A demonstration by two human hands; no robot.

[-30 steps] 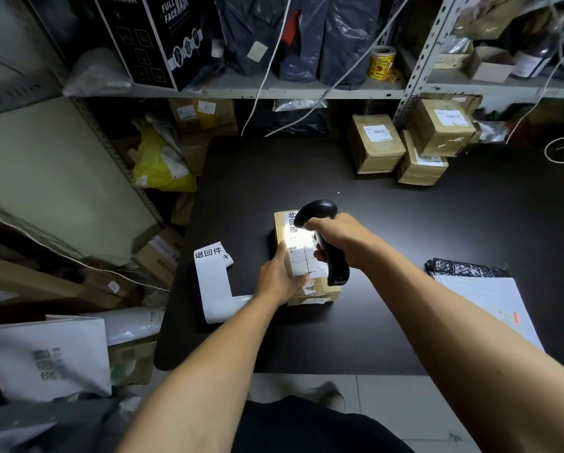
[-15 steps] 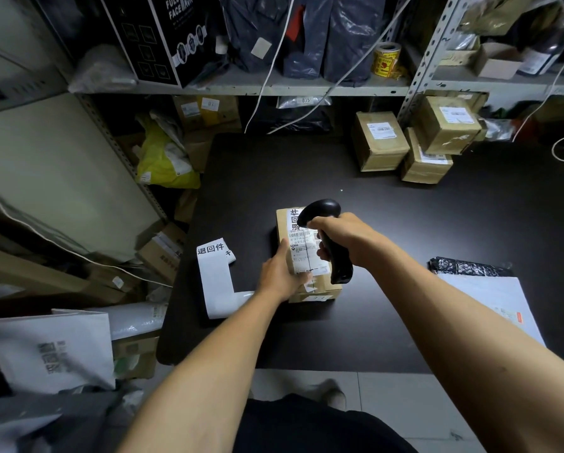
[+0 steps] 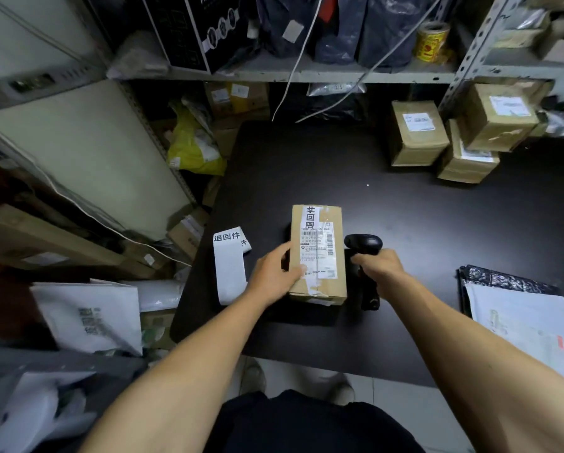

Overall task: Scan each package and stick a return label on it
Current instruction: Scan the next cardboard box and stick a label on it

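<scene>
A small brown cardboard package [image 3: 316, 253] lies on the black table [image 3: 421, 223], with a shipping label and a white return label stuck on its top. My left hand [image 3: 274, 273] grips its near left side, thumb on the top face. Just right of the package, my right hand [image 3: 377, 268] grips the handle of a black barcode scanner [image 3: 362, 245], whose head sits low by the table. A strip of white return labels [image 3: 230, 263] lies left of the package.
Three taped cardboard boxes [image 3: 418, 132] are stacked at the table's far right under a metal shelf. A white mailer on a black bag [image 3: 519, 318] lies at the right edge. Parcels, a yellow bag [image 3: 192, 148] and cartons crowd the floor on the left.
My right hand has swung the scanner off the package top, down to the package's right side. The scanner light is off. My left hand still holds the package.
</scene>
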